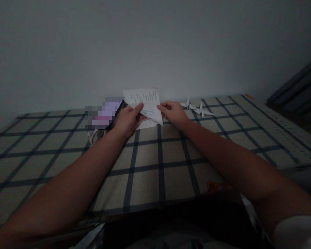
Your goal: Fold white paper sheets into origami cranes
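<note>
While both arms are reaching forward over the table, the left hand (128, 119) is gripping a printed sheet (150, 103) at its eight o'clock side, the thumb lying flat on the face and the fingers bending in underneath. The right hand (174, 113) is pinching the same paper at its three o'clock edge, thumb and forefinger closing on it with hardly any gap. So the sheet is sitting squarely between the two grips, its upper part rising toward twelve o'clock above the thumbs, and a folded point is jutting down toward five. More white paper (146, 124) is showing at six o'clock, below the print; I can't tell whether it is belonging to the same piece.

Farther out, at three o'clock past the right hand, folded paper figures (202, 110) with sharp tips are standing close together. At nine o'clock, just past the left hand, a pixelated purple and pink item (106, 112) is resting, a pale loop (93, 136) trailing from its near end. A checked cloth (147, 152) is spreading beneath everything, and a plain grey wall (155, 41) is rising at twelve o'clock.
</note>
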`<action>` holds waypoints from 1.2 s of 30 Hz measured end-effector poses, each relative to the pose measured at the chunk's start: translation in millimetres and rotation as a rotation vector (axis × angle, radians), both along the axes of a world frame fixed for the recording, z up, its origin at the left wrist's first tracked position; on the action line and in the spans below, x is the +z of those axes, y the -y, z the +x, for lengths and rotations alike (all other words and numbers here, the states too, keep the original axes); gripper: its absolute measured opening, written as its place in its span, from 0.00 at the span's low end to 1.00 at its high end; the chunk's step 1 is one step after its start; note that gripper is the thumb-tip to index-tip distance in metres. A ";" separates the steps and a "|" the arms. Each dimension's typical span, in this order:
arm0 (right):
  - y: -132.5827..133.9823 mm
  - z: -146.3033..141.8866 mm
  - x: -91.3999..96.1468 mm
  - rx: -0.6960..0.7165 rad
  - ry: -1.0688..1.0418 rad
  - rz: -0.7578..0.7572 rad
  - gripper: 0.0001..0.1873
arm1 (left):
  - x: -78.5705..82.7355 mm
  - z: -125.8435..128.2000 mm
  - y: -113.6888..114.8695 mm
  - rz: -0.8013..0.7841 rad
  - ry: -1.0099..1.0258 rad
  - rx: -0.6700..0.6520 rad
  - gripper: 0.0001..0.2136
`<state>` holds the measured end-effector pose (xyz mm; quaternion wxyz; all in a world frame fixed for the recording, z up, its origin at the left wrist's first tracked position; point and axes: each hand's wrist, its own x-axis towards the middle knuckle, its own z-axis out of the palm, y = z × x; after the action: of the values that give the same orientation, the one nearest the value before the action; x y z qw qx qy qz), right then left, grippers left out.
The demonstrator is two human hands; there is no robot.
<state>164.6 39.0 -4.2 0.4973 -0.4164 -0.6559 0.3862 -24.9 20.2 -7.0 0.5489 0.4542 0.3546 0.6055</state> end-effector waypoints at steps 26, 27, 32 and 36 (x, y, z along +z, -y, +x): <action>7.4 -3.3 8.8 -0.040 -0.051 -0.078 0.08 | -1.2 -4.8 -6.8 0.055 -0.021 0.122 0.18; 7.6 -3.4 8.8 -0.036 -0.056 -0.078 0.07 | -1.5 -5.0 -7.2 0.061 -0.023 0.121 0.18; 6.9 -3.6 7.4 -0.021 -0.063 -0.072 0.07 | -1.5 -4.7 -8.8 0.064 0.029 0.138 0.20; 6.3 -3.1 6.3 -0.018 -0.059 -0.069 0.07 | 0.7 -4.9 -9.2 0.018 0.049 0.136 0.20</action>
<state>161.5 32.7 2.2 0.5052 -0.4276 -0.6233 0.4163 -29.8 29.4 -6.3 0.5109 0.4189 0.3657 0.6556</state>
